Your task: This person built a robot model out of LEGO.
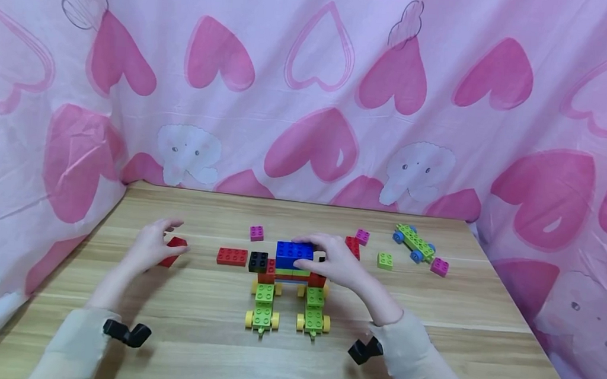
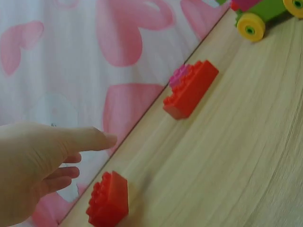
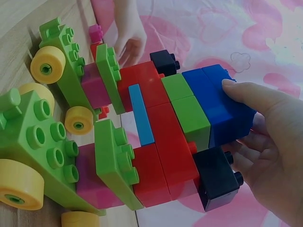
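My right hand (image 1: 334,260) holds the blue bricks (image 1: 294,254) at the top of a toy-brick build, its thumb on their near side in the right wrist view. Below them come green bricks (image 3: 189,111), red bricks (image 3: 173,151) and a thin blue plate (image 3: 141,113); a black brick (image 1: 258,261) juts out on each side. Two green wheeled bases (image 1: 263,314) with yellow wheels carry the build. On the left, my left hand (image 1: 150,246) hovers around a red brick (image 2: 110,201), thumb and fingers spread, not touching it in the left wrist view.
Another red brick (image 1: 231,257) lies left of the build, a pink brick (image 1: 256,233) behind it. To the right are a red brick (image 1: 353,247), further pink bricks, a lime brick (image 1: 385,261) and a green car base (image 1: 414,243) with blue wheels. A heart-patterned curtain (image 1: 311,95) borders the table.
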`<state>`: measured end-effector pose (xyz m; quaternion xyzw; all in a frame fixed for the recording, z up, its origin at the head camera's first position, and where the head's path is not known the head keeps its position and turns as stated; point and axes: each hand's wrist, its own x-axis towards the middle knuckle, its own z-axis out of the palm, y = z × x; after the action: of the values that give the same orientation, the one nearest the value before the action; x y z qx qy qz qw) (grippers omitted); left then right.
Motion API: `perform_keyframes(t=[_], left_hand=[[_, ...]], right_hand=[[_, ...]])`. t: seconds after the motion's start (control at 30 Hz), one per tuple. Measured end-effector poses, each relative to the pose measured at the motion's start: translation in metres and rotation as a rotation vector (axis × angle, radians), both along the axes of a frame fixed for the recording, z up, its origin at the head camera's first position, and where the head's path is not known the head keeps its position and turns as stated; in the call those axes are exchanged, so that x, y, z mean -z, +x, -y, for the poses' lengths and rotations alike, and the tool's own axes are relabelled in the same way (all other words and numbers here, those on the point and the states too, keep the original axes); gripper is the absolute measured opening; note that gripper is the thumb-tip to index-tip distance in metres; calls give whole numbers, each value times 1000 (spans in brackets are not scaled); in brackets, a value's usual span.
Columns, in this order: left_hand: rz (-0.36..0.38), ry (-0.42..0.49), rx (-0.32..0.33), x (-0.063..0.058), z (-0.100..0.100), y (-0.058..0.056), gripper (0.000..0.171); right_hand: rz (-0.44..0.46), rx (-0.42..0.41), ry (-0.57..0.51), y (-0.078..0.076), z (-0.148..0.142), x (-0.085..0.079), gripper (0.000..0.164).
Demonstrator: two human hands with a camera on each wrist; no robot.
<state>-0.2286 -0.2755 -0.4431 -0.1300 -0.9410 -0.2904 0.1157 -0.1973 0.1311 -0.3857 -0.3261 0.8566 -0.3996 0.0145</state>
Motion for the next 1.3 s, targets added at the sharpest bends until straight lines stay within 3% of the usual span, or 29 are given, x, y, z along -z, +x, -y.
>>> perform_keyframes(t=[0.3, 0.53, 0.87, 1.13, 1.3], left_hand=[[146, -56, -31, 8, 10, -3, 62], [159, -83, -28, 11, 12, -4, 63], [206, -131, -71, 16, 13, -7, 59], [200, -134, -75, 16, 11, -8, 57], [155, -140, -68, 17, 9, -8, 53]], right_hand=[[-6, -2, -2, -1, -1, 1, 42], [-4, -7, -5, -1, -2, 2, 42], [-2, -5, -11, -1, -2, 2, 42], [-10, -7, -18, 0, -1, 2, 41], [2, -3, -24, 0, -1, 2, 42]])
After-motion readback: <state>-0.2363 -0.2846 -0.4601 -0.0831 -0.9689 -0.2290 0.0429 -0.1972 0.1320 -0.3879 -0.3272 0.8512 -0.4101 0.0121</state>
